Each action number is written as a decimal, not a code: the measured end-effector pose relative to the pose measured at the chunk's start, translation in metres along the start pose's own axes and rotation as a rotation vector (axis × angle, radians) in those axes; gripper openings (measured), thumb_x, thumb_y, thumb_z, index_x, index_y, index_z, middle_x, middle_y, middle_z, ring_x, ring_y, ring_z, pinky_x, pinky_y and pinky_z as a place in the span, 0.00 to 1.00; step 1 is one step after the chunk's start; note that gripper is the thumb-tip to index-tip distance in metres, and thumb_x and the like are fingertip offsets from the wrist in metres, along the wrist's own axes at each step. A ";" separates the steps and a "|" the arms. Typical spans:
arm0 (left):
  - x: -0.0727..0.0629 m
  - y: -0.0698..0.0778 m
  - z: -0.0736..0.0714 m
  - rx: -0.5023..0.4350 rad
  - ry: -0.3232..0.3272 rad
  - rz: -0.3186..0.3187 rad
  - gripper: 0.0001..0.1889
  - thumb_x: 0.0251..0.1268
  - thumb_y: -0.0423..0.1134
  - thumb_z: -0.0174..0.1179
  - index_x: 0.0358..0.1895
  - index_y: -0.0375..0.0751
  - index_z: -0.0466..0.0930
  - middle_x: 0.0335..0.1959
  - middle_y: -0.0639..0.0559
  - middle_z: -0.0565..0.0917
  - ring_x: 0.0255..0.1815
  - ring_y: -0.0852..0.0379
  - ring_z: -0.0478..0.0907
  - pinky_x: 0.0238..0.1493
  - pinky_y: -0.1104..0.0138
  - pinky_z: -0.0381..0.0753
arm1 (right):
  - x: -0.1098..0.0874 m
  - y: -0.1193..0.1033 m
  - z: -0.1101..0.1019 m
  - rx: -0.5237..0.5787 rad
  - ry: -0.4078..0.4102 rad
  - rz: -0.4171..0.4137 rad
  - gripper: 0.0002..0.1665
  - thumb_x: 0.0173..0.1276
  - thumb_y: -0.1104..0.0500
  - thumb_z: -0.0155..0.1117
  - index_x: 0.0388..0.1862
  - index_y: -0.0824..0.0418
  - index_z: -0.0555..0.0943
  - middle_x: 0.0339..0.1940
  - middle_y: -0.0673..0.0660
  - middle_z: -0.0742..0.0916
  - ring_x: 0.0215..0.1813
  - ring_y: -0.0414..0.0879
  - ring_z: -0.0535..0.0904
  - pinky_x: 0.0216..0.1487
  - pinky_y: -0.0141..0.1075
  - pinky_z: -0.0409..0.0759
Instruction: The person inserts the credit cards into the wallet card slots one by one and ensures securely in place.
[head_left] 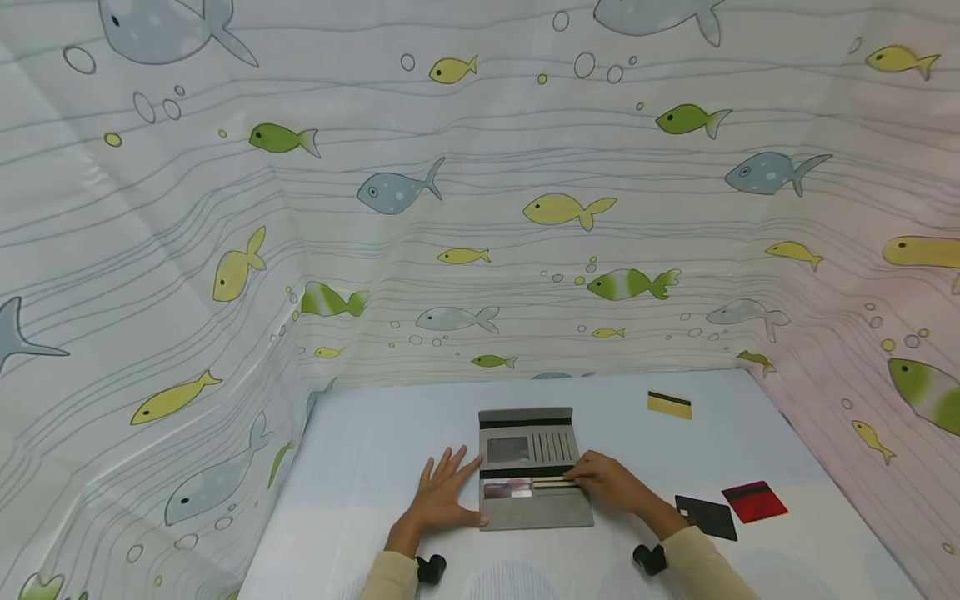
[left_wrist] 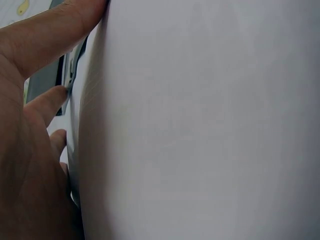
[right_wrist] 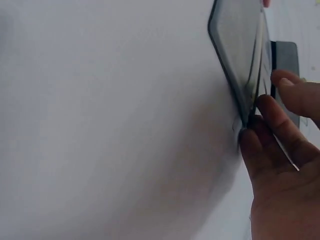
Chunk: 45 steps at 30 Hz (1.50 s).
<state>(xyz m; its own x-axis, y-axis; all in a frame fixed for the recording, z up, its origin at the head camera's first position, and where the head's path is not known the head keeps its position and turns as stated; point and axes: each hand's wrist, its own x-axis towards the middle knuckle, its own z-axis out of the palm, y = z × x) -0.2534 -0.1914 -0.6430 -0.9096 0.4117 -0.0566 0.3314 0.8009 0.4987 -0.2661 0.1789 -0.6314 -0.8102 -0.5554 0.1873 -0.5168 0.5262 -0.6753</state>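
An open grey bifold wallet (head_left: 536, 510) lies on the table, its upper half with a clear window and several card slots. Its lower half holds a photo-like card (head_left: 507, 488) on the left and a card (head_left: 552, 479) in slots on the right. My left hand (head_left: 442, 497) is spread at the wallet's left edge, thumb at the lower corner and fingertips near the fold. My right hand (head_left: 609, 482), fingers curled, pinches at the slotted card over the wallet's right edge. In the right wrist view its fingertips (right_wrist: 265, 102) meet the slot edges; the fingers hide that card's end.
A gold card (head_left: 670, 406) with a dark stripe lies at the back right. Nearer, a black card (head_left: 707, 517) and a red card (head_left: 755, 502) lie to the right of the right hand. Fish-patterned sheeting (head_left: 480, 283) surrounds the white table (head_left: 390, 425).
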 end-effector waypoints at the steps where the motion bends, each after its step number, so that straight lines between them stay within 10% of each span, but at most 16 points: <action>1: 0.000 0.000 0.000 0.001 -0.001 -0.003 0.56 0.41 0.68 0.72 0.78 0.56 0.59 0.82 0.43 0.52 0.83 0.35 0.43 0.77 0.34 0.35 | -0.003 0.000 -0.002 0.020 0.000 0.031 0.11 0.70 0.63 0.64 0.48 0.56 0.88 0.42 0.46 0.84 0.44 0.35 0.79 0.42 0.28 0.82; 22: -0.004 0.003 -0.001 -0.009 0.006 -0.003 0.55 0.42 0.67 0.72 0.78 0.54 0.60 0.82 0.43 0.53 0.83 0.34 0.43 0.77 0.34 0.35 | -0.091 0.020 -0.095 -0.098 0.127 0.403 0.17 0.68 0.62 0.67 0.55 0.61 0.83 0.52 0.57 0.87 0.52 0.53 0.83 0.44 0.28 0.83; 38: -0.003 0.002 -0.001 -0.011 -0.001 0.004 0.56 0.42 0.68 0.72 0.78 0.56 0.60 0.82 0.43 0.52 0.83 0.35 0.42 0.77 0.35 0.34 | -0.143 0.034 -0.111 -0.196 -0.025 0.588 0.28 0.55 0.56 0.78 0.55 0.61 0.83 0.39 0.51 0.82 0.36 0.41 0.70 0.32 0.30 0.68; 45: -0.001 -0.001 0.001 -0.010 -0.008 -0.012 0.56 0.42 0.70 0.71 0.78 0.57 0.59 0.83 0.46 0.51 0.83 0.37 0.41 0.77 0.36 0.33 | -0.142 0.041 -0.108 -0.233 -0.044 0.645 0.30 0.48 0.54 0.82 0.51 0.60 0.83 0.40 0.53 0.80 0.41 0.46 0.73 0.40 0.39 0.76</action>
<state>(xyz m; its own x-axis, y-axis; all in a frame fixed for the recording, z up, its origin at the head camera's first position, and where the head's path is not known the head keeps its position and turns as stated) -0.2522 -0.1925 -0.6448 -0.9116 0.4052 -0.0693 0.3177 0.8014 0.5068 -0.2016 0.3491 -0.6084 -0.9665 -0.1079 -0.2328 0.0147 0.8825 -0.4701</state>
